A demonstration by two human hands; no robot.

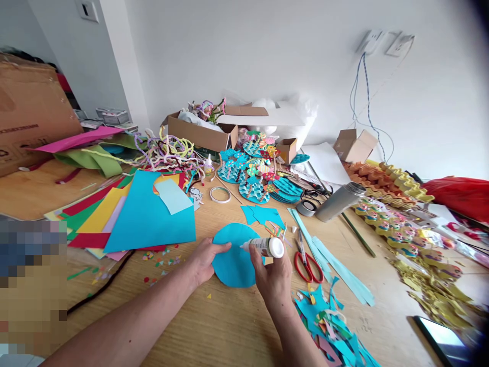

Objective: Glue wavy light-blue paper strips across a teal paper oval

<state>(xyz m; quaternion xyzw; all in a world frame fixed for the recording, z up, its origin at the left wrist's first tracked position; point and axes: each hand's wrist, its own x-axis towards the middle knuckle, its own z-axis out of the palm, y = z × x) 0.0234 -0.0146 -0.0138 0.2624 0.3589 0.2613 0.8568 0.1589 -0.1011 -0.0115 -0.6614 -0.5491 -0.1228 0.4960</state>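
Note:
A round blue paper disc (235, 267) lies at the middle front of the table. My left hand (204, 262) pinches its left edge, thumb on top and fingers beneath. In my right hand (273, 278) is a white glue bottle (263, 246), tilted so that its nozzle points left, at or just above the paper. Whether glue is coming out is too small to tell. Red-handled scissors (308, 267) rest just right of that hand, beside pale blue paper strips (342, 270). Blue paper offcuts (263, 215) lie behind the disc.
Coloured paper sheets (153, 224) are stacked at left. Blue paper crafts (252, 168) and a cardboard box (202, 135) stand at the back. A grey metal flask (338, 203) leans at right, with paper scraps (328, 321) and a phone (443, 339) nearer the front.

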